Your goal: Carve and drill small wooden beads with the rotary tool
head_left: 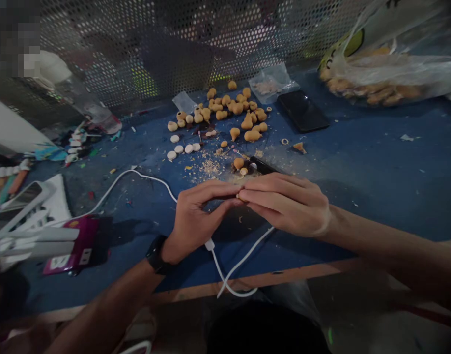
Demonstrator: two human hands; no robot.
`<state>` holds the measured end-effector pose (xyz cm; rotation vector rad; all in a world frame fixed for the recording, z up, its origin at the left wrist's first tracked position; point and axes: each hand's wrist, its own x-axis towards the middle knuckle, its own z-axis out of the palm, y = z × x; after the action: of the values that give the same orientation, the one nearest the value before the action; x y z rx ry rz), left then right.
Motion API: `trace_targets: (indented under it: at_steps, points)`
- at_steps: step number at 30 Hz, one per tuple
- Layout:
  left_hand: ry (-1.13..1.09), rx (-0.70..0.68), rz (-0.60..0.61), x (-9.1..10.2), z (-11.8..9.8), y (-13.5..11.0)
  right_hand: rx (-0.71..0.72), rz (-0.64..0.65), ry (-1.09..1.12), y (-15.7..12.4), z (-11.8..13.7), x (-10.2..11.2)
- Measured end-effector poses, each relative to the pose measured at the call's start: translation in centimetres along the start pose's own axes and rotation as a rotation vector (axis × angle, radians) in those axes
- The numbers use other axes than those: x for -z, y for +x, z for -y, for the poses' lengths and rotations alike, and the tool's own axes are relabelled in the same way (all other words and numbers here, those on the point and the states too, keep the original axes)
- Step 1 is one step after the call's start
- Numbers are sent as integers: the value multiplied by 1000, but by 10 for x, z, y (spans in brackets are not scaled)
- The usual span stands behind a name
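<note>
Left forearm (103, 307) and right forearm (387, 250) reach in from the bottom corners, and I've got both hands at center frame. Left hand (194, 219) and right hand (288, 204) are pressed toward each other, fingers curled, pinching a small tan piece (239, 196) between the fingertips. Most of it is hidden, so I can't call its shape. That tight two-handed hold looks chosen because the piece is tiny and needs steadying from both sides.

Just above the fingers, a black bar (264, 165) sits on the blue tabletop (376, 162), with a tan bead (239, 163) beside it and pale shavings (211, 168) scattered to its left, so I'd read that as the working spot. Farther up, a loose cluster of tan gourd-shaped pieces (236, 109) lies with white discs (179, 149) at its lower left, apparently kept within easy reach. A black phone (302, 110) lies to their right, and a plastic bag (380, 81) of similar tan pieces sits at upper right, near a perforated screen (174, 49). A white cable (233, 275) passes beneath the left hand, looping toward the table edge.
</note>
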<state>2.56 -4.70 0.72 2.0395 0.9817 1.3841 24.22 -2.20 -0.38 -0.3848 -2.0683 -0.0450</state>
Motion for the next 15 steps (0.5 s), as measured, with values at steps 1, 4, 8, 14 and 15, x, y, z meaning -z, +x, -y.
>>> trace_targets:
  at_steps: [1,4,8,14,15]
  points:
    - [9,-14,-3,0,0,0,-14,1,12,1,1,0]
    - [30,-46,-18,1,-1,1,-64,1,50,4,2,0]
    - [54,-35,-31,0,-4,1,-69,6,38,4,2,0]
    - [29,-37,8,1,-5,1,-47,26,26,4,4,3]
    - [28,-40,14,2,-5,1,-60,21,41,5,4,3]
